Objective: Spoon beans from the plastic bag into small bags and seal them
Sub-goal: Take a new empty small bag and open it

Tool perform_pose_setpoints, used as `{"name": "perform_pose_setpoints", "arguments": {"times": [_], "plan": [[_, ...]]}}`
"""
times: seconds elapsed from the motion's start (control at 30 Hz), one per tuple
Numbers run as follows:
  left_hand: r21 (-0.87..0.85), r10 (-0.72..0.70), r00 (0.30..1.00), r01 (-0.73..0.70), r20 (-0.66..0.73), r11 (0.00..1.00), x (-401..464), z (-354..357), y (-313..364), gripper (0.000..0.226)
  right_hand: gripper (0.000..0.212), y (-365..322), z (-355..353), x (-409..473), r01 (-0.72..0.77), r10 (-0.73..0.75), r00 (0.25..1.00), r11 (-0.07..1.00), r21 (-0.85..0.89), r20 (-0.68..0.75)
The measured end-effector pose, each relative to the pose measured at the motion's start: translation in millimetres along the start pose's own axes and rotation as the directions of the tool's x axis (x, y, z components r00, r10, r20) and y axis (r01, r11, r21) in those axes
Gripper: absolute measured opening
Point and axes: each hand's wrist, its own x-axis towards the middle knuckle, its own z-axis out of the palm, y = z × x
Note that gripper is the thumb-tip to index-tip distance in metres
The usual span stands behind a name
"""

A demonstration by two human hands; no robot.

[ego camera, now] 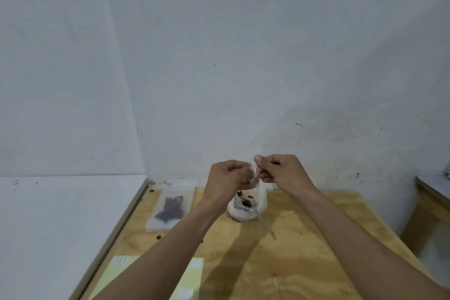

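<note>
Both hands are raised above the wooden table (pixel 304 258). My left hand (pixel 227 181) and my right hand (pixel 280 170) pinch the top edge of a small clear bag (pixel 255 174) between them. Below the hands sits the white plastic bag of dark beans (pixel 246 206), open at the top. A spoon (pixel 264 223) rests in it, with its handle pointing toward me. A filled small bag of beans (pixel 170 208) lies flat on the table to the left.
A yellow-green sheet (pixel 114 277) lies at the near left under my left forearm. A few loose beans are scattered on the table. A white wall stands behind and to the left. Another wooden bench (pixel 431 197) stands at the right.
</note>
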Motion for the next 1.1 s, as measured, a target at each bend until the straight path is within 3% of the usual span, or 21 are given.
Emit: {"name": "perform_pose_setpoints", "arguments": {"times": [0.2,0.4,0.53,0.63,0.73,0.8,0.93,0.97,1.03,1.1], "plan": [[0.265,0.064,0.998,-0.055,-0.024,0.963,9,6,-2,0.02,0.025,0,0,6,0.031,-0.02,0.998,0.977,-0.211,0.052],[0.273,0.041,0.989,0.0,-0.143,0.962,3,19,-5,0.021,0.022,-2,4,1,0.043,-0.014,0.997,0.921,-0.387,0.077],[0.205,0.012,0.975,0.034,-0.22,0.978,2,11,-2,0.018,0.022,-5,-1,-2,-0.04,0.066,0.995,0.954,-0.297,0.08],[0.363,0.166,0.977,-0.108,-0.132,0.925,0,8,2,0.018,0.019,-8,-1,-3,-0.067,0.08,0.996,0.964,-0.258,0.038],[0.583,0.42,0.908,-0.348,0.014,0.734,2,13,-1,0.023,0.02,-14,-2,3,-0.102,0.095,0.994,0.977,-0.186,-0.048],[0.652,0.508,0.859,-0.422,0.065,0.629,4,15,-7,0.029,0.025,-15,-3,5,-0.138,0.133,0.99,0.985,-0.106,-0.048],[0.606,0.536,0.84,-0.471,0.085,0.641,0,5,-7,0.031,0.026,-13,-4,3,-0.107,0.106,0.994,0.991,-0.082,-0.016],[0.6,0.51,0.844,-0.496,0.164,0.627,2,0,-6,0.041,0.032,-14,-5,1,-0.094,0.093,0.996,0.99,-0.106,-0.015],[0.645,0.373,0.847,-0.53,0.378,0.55,7,-9,-1,0.088,0.043,-16,-7,-1,-0.075,0.077,0.997,0.991,-0.114,0.012],[0.719,0.289,0.81,-0.586,0.509,0.374,15,-14,2,0.129,0.049,-20,-9,-4,-0.06,0.069,0.993,0.994,-0.09,0.099]]}}
